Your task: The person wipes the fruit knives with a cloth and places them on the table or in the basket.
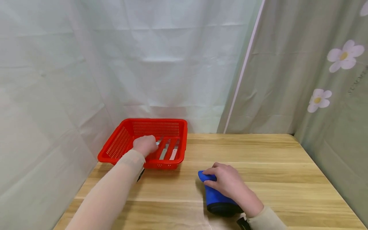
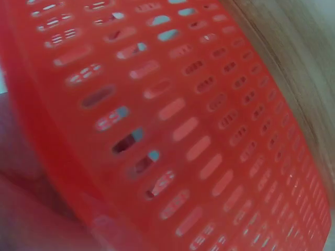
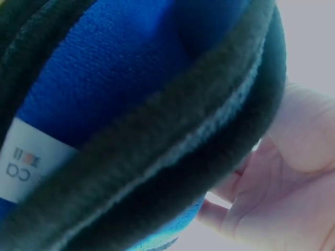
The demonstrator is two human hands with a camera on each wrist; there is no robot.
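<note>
My left hand (image 1: pixel 146 145) reaches over the near rim into a red plastic basket (image 1: pixel 165 164), fingers curled round a slim utensil (image 1: pixel 159 140) whose metal end pokes out past them. Its handle is mostly hidden. Two similar flat utensils lie beside it in the basket, a grey-green-handled one (image 1: pixel 164 152) and a pink-handled one (image 1: pixel 174 153). On the table to the right, my right hand (image 1: pixel 227 180) grips the upper end of a soft blue fabric piece (image 1: pixel 215 195) between thumb and fingers. Black edging and a white printed tag (image 3: pixel 31 159) show on it up close.
Everything stands on a wood-grain table (image 1: pixel 247 153). Pale curtains (image 1: pixel 172 70) hang behind it and at both sides, flower-printed at the right. In the left wrist view the basket's slotted wall (image 2: pixel 183 130) takes up most of the picture.
</note>
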